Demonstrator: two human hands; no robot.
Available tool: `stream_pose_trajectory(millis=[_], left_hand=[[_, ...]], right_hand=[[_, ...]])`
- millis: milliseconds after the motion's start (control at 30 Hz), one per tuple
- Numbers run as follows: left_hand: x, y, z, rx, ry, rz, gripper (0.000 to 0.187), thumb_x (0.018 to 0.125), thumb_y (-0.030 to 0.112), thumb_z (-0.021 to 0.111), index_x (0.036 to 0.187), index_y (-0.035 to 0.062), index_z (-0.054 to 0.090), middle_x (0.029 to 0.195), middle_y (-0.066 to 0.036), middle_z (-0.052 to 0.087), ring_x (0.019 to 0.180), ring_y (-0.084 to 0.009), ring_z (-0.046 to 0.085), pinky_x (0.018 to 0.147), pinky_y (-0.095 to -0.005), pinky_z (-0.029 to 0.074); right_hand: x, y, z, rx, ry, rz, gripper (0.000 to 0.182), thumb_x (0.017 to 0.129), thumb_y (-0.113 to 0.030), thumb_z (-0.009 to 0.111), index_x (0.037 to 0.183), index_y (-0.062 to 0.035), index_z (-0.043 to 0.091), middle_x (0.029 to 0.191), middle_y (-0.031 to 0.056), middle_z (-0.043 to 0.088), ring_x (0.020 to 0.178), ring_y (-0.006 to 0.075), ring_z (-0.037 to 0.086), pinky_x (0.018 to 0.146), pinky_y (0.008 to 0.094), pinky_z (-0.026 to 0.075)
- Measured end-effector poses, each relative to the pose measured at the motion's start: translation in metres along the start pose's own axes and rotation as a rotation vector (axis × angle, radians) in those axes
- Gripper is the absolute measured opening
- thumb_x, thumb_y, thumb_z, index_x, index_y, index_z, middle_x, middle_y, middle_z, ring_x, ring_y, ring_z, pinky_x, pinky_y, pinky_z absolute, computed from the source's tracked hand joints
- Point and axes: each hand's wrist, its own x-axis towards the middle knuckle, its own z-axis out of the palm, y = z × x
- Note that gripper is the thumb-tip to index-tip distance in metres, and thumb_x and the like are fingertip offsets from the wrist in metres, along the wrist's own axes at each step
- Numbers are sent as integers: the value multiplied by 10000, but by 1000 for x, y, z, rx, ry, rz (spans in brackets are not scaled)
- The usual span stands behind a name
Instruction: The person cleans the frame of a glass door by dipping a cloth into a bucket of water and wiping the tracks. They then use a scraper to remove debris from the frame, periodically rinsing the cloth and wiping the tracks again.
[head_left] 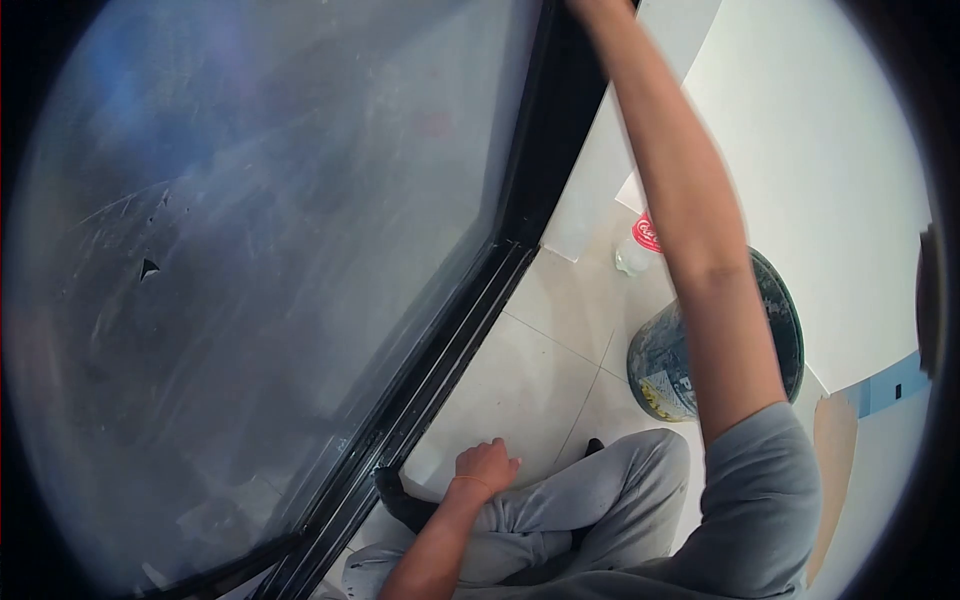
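Note:
A large glass pane (pixel 270 260), smeared and streaked, stands on the left in a black frame (pixel 560 130). My right arm stretches up along the frame, and my right hand (pixel 600 5) is at the top edge of the view by the frame's upright, its fingers cut off. Low in the view, my left hand (pixel 486 466) rests over my bent leg (pixel 560 500), its fingers curled; whether they hold anything is hidden. A thin orange band circles that wrist. Near the left hand is the frame's bottom rail (pixel 420 390).
A dark, paint-stained bucket (pixel 655 350) stands on the tiled floor (pixel 530 370), partly behind my right arm. Beside it is a clear bottle (pixel 632 256) with a red label. A white wall (pixel 830 170) rises on the right, with a blue strip (pixel 890 387) lower down.

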Motion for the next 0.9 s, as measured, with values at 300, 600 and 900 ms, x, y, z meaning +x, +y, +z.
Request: stream_pose_trajectory(millis=[300,600,900], left_hand=[[-5,10,-7,-8,-46,-23,447,898,438,582,1095,38,619,1078,-209,672,1038,-381,643,901,-480,501],[-3,6,-8,5,-53,-37,460,906,450,570,1109,40,613,1092,-201,668,1042,-374,642,907,-480,497],[-2,8,-5,-22,-64,-28,431,892,406,607,1082,19,612,1066,-221,667,1018,-381,647,890,-484,504]], right_hand=[[-267,64,-27,-9,-113,268,567,1008,-248,461,1417,124,334,1612,199,90,1499,317,67,1189,367,155],[-278,63,-35,96,-37,692,579,1022,-275,475,1487,13,287,940,7,570,833,109,463,808,240,410],[-122,75,-15,-313,-75,-169,583,1023,-312,436,1485,14,292,1180,156,434,1085,221,402,950,298,335]])
